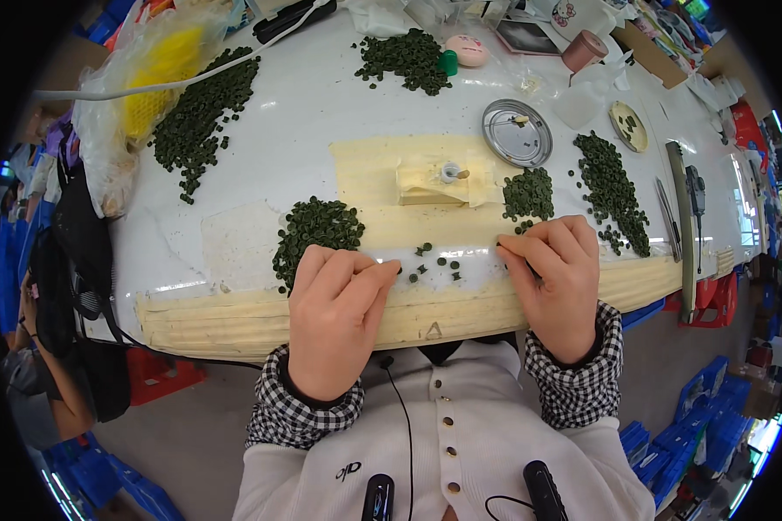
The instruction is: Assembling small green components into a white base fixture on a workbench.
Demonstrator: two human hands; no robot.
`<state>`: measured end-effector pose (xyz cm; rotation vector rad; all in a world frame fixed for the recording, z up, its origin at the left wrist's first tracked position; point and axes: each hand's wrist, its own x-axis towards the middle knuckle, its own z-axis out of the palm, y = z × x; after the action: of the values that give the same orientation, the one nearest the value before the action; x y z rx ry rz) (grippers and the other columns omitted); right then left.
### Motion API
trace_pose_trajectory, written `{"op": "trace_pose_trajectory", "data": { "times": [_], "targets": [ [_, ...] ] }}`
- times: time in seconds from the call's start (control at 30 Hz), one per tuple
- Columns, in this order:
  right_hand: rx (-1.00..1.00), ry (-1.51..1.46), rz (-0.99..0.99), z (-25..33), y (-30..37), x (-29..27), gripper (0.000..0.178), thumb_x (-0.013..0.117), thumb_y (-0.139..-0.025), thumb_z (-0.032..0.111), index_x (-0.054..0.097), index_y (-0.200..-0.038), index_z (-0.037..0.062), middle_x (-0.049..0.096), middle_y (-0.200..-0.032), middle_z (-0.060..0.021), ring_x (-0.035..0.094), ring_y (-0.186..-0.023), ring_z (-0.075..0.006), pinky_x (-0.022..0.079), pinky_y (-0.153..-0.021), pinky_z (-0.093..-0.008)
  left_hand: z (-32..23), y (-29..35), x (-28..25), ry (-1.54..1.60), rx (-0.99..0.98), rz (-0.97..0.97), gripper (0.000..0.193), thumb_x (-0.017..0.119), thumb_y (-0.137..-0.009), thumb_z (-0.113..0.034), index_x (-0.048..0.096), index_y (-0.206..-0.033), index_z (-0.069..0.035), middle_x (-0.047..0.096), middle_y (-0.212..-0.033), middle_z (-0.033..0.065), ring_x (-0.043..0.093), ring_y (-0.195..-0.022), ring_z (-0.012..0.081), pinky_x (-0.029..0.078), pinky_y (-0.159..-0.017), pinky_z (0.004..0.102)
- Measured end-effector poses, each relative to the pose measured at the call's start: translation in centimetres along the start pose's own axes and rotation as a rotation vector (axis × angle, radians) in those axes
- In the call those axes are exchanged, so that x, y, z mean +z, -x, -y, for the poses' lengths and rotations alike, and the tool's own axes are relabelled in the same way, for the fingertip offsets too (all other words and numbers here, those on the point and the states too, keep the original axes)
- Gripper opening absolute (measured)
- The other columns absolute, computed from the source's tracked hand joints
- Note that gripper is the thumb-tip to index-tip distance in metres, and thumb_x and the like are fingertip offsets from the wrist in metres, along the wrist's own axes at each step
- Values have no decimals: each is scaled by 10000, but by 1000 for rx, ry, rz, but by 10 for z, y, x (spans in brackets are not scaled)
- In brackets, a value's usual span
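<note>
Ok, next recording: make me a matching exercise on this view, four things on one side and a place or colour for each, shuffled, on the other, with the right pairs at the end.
Things:
1. left hand
2. round metal dish
3. loose green pieces
4. right hand

Places and colours:
A. scattered between the two hands
B. just on the near side of the smaller, squarish pile
C. silver, with a small pale thing in it
D. partly in front of the larger, rounded pile

Pairs: 1-D, 2-C, 3-A, 4-B
</note>
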<state>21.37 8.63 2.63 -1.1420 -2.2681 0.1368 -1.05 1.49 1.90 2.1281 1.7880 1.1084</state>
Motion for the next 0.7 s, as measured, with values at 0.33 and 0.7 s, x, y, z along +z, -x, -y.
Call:
{"op": "trace_pose_trajectory", "data": {
  "times": [0.33,0.7],
  "targets": [
    [-41,39,-17,4,1,4,157,746,-706,62,681,-849,56,580,-806,-33,536,-831,-243,425,-775,-381,7,2,-17,-97,-90,-102,185,733,-734,33,703,-906,-30,594,-803,60,498,-775,223,414,-674,325],
    [-105,85,-29,7,1,6,156,736,-714,65,656,-848,55,566,-799,-36,538,-826,-247,426,-801,-386,7,3,-10,-147,-103,-71,146,757,-723,-6,681,-842,-41,557,-780,49,474,-766,243,418,-650,344]
  ]
}}
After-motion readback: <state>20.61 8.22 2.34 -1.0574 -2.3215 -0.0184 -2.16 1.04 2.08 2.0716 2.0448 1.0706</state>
